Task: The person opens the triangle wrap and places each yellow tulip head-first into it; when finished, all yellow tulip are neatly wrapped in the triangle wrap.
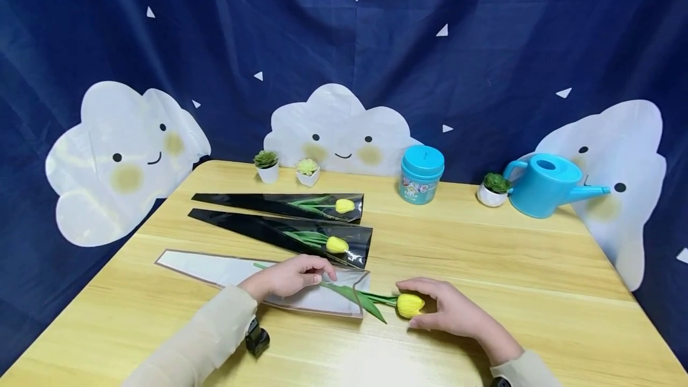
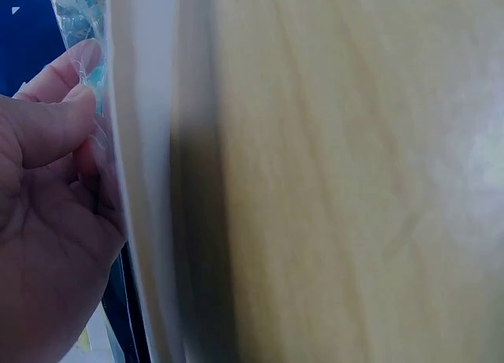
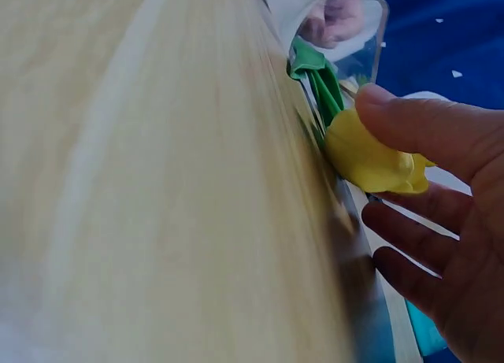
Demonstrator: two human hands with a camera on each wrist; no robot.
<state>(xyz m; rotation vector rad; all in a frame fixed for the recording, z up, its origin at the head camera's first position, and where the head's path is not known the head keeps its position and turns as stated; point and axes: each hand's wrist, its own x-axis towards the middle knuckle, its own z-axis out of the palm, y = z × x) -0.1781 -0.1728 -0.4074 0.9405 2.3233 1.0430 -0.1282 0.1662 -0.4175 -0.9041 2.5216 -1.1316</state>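
Note:
A white flower sleeve [image 1: 201, 263] with a brown border and a clear front lies at the near middle of the table. One yellow tulip [image 1: 410, 305] has its stem partly inside; its head and a green leaf stick out past the sleeve's right end. My left hand [image 1: 295, 276] is over the sleeve, and in the left wrist view its thumb and finger pinch the clear film [image 2: 88, 60]. Around the tulip head, my right hand [image 1: 451, 309] holds its thumb and fingers apart. The right wrist view shows the thumb beside the petals [image 3: 370, 154]; whether it touches them I cannot tell.
Behind lie two black sleeves [image 1: 236, 200], each with a yellow tulip. Along the back edge stand small potted succulents [image 1: 267, 169], a blue lidded tub [image 1: 421, 175] and a blue watering can [image 1: 545, 187]. A dark blue curtain [image 1: 344, 46] hangs behind the table.

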